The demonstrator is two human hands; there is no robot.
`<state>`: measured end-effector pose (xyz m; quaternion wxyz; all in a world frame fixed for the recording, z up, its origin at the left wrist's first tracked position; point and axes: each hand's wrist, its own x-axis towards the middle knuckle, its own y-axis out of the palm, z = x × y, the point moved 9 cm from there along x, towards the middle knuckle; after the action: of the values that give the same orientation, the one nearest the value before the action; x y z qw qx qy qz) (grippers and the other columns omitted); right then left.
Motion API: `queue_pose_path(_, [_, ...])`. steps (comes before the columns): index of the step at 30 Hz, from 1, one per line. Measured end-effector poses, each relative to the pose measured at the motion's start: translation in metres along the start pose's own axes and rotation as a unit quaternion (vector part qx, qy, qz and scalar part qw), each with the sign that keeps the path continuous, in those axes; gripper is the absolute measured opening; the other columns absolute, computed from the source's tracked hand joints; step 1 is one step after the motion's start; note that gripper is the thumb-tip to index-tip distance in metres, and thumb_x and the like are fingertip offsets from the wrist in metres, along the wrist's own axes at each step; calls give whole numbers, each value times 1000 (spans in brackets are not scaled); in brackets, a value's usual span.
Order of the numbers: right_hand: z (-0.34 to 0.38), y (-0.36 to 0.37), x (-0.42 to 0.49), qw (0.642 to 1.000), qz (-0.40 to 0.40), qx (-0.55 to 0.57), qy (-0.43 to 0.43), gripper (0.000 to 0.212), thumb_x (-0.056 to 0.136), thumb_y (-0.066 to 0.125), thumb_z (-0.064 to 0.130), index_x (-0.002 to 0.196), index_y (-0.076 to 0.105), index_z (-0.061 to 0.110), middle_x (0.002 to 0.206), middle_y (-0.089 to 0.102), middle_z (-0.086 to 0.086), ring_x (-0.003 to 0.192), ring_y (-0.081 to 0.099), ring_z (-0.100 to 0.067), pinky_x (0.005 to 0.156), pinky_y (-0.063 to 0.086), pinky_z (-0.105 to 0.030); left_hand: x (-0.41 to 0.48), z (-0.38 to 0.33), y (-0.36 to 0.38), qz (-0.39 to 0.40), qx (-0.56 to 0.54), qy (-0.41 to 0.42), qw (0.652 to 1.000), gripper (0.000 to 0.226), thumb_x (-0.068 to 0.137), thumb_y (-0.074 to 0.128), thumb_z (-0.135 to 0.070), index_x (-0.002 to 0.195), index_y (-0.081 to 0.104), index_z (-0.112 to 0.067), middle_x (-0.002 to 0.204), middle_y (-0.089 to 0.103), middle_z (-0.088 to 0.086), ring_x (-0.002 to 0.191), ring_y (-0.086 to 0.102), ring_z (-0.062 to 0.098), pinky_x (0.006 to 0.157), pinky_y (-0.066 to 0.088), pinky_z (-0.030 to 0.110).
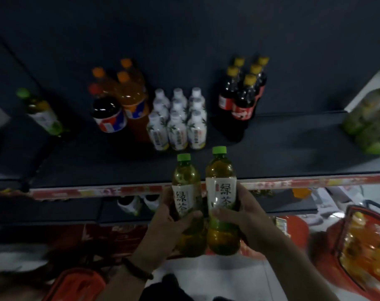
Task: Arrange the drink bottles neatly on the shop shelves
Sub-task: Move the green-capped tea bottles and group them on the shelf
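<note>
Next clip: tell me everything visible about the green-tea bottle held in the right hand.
The green-tea bottle looks like clear plastic filled with amber-green liquid, with a bright green screw cap and a white label bearing large green characters. It is roughly upright, raised before the shelf edge. The right hand grips its middle, fingers across the label. Its lower body appears to touch the matching bottle in the left hand.
</note>
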<state>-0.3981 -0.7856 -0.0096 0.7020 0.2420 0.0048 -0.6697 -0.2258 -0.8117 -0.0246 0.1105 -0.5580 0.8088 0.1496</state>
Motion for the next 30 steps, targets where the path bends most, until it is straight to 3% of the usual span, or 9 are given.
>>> queue_pose_path(4, [-4,58,38,998,1,59,-4,64,76,74,-10,129,67,27,120,74,-17,113,72,-39,91,61,-54,4,-23,-75,-48,35,22,998,83,71,90,-20,144,51,-33,125,76,-7,117,73,14,98,61,40])
queue_pose_path(7, [0,93,62,998,13,59,-31,62,77,68,-9,132,62,18,125,69,-24,118,68,-45,96,58,-59,6,-38,-118,-78,42,33,995,74,74,92,-21,140,58,-28,122,77,0,115,74,21,98,61,49])
queue_pose_path(10, [8,126,87,998,25,-25,-54,60,81,77,-9,130,64,22,126,72,-17,121,68,-39,101,55,-61,7,-47,-151,-124,-25,42,991,60,78,83,-29,134,64,-25,122,78,5,114,75,27,99,59,54])
queue_pose_path(14, [16,163,123,992,49,-97,-65,61,85,82,-4,134,65,28,127,75,-5,122,70,-27,101,57,-53,6,-57,-191,-192,-98,47,975,51,82,75,-25,132,66,-23,123,78,9,113,75,28,98,60,50])
queue_pose_path(17, [23,187,145,985,85,-128,-75,57,87,82,0,133,62,28,126,75,4,119,71,-17,100,59,-47,3,-72,-219,-238,-69,71,966,41,87,75,-19,127,68,-21,119,79,8,110,76,27,90,64,45])
queue_pose_path(20, [26,209,167,978,112,-153,-92,58,87,82,1,130,59,32,120,74,15,115,70,-7,94,61,-34,3,-84,-249,-291,-20,87,953,41,91,77,-14,129,66,-24,118,79,4,112,75,25,93,63,47])
queue_pose_path(23, [25,230,192,968,129,-183,-117,67,84,85,1,133,55,33,120,73,16,116,70,-7,92,60,-26,4,-90,-281,-343,25,95,934,50,85,84,-26,131,64,-28,120,78,-2,113,74,21,91,64,46])
queue_pose_path(26, [19,255,214,958,132,-210,-141,74,80,88,2,136,51,32,123,71,16,116,69,-4,94,58,-23,6,-89,-309,-379,40,101,919,51,86,85,-21,130,60,-31,122,75,-9,114,71,11,91,64,39])
queue_pose_path(30, [8,285,243,953,119,-226,-164,74,80,87,3,133,49,38,122,69,18,115,67,3,93,57,-19,19,-87,-342,-386,42,113,914,48,90,82,-17,130,58,-26,123,73,-12,116,69,7,95,63,42])
